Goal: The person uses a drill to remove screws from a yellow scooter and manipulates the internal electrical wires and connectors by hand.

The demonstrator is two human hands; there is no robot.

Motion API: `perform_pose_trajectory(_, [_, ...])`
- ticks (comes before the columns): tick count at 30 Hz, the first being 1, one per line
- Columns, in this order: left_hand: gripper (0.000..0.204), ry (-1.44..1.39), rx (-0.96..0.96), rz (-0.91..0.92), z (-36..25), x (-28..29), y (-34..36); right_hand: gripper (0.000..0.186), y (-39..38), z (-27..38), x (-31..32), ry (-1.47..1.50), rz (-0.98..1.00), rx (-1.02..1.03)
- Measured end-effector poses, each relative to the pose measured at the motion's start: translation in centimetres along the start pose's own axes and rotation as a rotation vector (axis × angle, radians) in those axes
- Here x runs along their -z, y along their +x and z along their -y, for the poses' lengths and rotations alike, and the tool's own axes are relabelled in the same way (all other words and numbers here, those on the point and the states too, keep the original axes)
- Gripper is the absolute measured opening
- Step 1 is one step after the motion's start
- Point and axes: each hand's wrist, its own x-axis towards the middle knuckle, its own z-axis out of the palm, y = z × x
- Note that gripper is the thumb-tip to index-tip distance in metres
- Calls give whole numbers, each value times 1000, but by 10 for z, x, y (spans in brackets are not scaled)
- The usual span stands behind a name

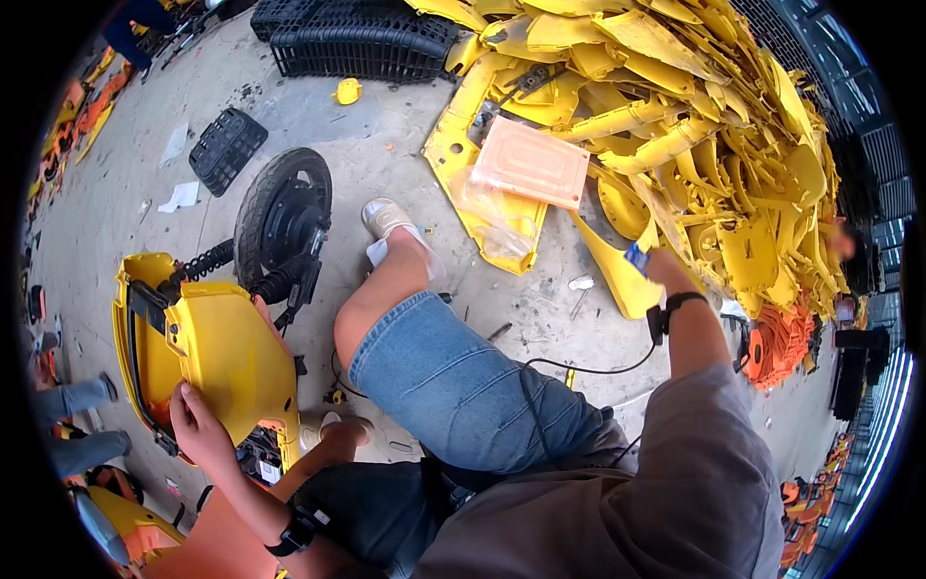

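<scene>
Yellow plastic body shell (236, 352) is set toward the left edge of the floor (386, 135), a black wheel (289, 217) and a coil spring (206, 261) being fitted to it. Its side is touched by the left hand (201, 429), fingers lightly bent against the plastic; whether anything is gripped by them cannot be told. A small blue object (636, 258) is held in the right hand (664, 270), fingers curled around it, at a curved yellow panel (619, 282); whether the panel is gripped too cannot be made out. The panel is placed just beside a large heap of yellow panels (714, 154), stacked toward the floor's far right corner. A pale orange lid (533, 159) is laid on flat yellow parts at the heap's near left edge, with clear plastic film (502, 232) beside it. Black slatted parts (357, 43) are placed at the floor's far edge; a black mat-like part (228, 150) is left near the wheel. Orange parts (779, 345) are piled toward the right edge.
</scene>
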Motion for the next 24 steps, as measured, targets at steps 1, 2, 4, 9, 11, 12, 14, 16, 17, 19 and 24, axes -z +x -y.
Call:
perform_pose_trajectory(1, [48, 7, -6, -19, -1, -2, -2, 27, -31, -23, -27, -213, 47, 101])
perform_pose_trajectory(2, [48, -10, -2, -30, 0, -2, -4, 27, -61, -43, -52, -161, 58, 97])
perform_pose_trajectory(4, [49, 53, -25, -52, -1, -6, -1, 28, -97, -72, -80, -270, 172, 115])
perform_pose_trajectory(9, [51, 102, -20, -51, -7, -7, 7, 25, -150, -147, -119, -174, 177, -32])
perform_pose_trajectory(11, [51, 109, 10, -79, -9, -6, 3, 28, -150, -179, -120, -159, 169, -85])
perform_pose_trajectory(12, [51, 75, 34, -75, -11, -7, 3, 28, -147, -194, -116, -160, 160, -98])
perform_pose_trajectory(14, [48, 124, -17, -120, -14, -7, 1, 30, -151, -221, -107, -209, 167, -135])
perform_pose_trajectory(16, [46, 123, -51, -128, -18, -8, 1, 32, -160, -253, -90, -281, 181, -197])
perform_pose_trajectory(17, [45, 92, -38, -100, -21, -7, 2, 33, -162, -267, -80, -307, 179, -218])
perform_pose_trajectory(19, [41, 38, 3, -126, -28, -10, -2, 35, -171, -298, -58, -372, 185, -284])
perform_pose_trajectory(24, [32, 31, -65, -161, -37, -8, -15, 40, -167, -272, 46, -557, 84, -305])
